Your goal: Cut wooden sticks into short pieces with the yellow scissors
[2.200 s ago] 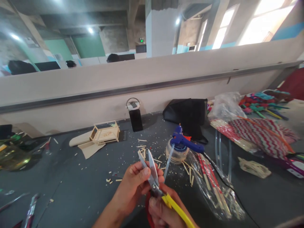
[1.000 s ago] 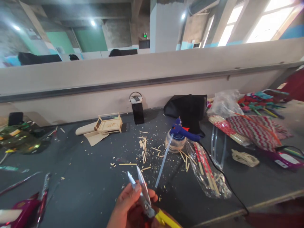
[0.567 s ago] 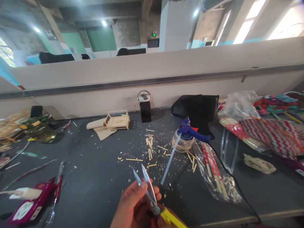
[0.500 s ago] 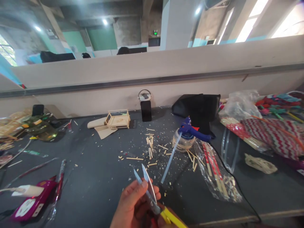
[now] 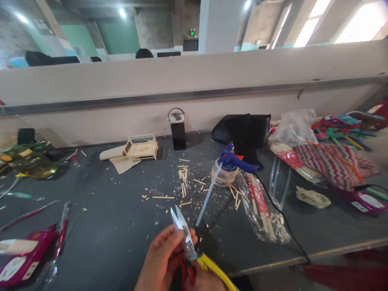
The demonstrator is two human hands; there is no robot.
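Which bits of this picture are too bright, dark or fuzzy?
In the head view, the windows glare white; also in the head view, the right hand looks dimmer than the left hand, and the colourful pile at far right looks fuzzy.

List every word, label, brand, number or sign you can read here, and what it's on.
Nothing is legible.
Green lit sign in the background: too small.
Purple plastic block with white panels, far left: any markings blurred.
Clear plastic packet with red bands, right: any print unreadable.
Steel scissors with yellow and red handles: no readable marking.
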